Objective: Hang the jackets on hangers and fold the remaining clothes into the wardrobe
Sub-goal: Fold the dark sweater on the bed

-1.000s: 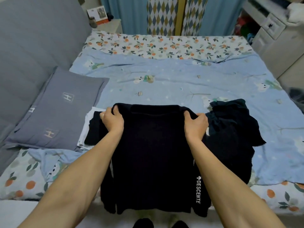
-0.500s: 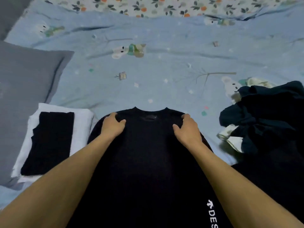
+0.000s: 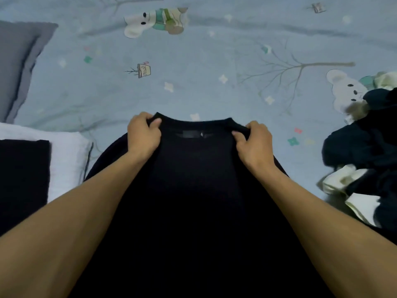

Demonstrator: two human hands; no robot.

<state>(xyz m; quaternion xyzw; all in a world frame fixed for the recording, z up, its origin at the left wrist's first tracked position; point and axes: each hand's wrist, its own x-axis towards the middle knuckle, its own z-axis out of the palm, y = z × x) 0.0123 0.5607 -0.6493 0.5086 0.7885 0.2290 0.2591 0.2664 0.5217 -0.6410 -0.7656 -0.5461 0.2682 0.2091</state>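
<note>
A black sweater (image 3: 197, 190) lies spread on the blue bedsheet (image 3: 193, 82), collar away from me. My left hand (image 3: 143, 134) pinches the left side of the collar between thumb and fingers. At the right side of the collar my right hand (image 3: 255, 143) grips the fabric the same way. Both forearms lie over the sweater's body. A folded black garment (image 3: 23, 175) rests on a folded white one (image 3: 66, 155) at the left.
A heap of dark and cream clothes (image 3: 365, 155) lies at the right edge. A grey pillow (image 3: 19, 65) sits at the upper left. The sheet beyond the collar is bare, printed with bears and trees.
The view has closed in on the bed. The sweater was laid down flat, and both hands went from resting on its shoulders to pinching the collar's corners.
</note>
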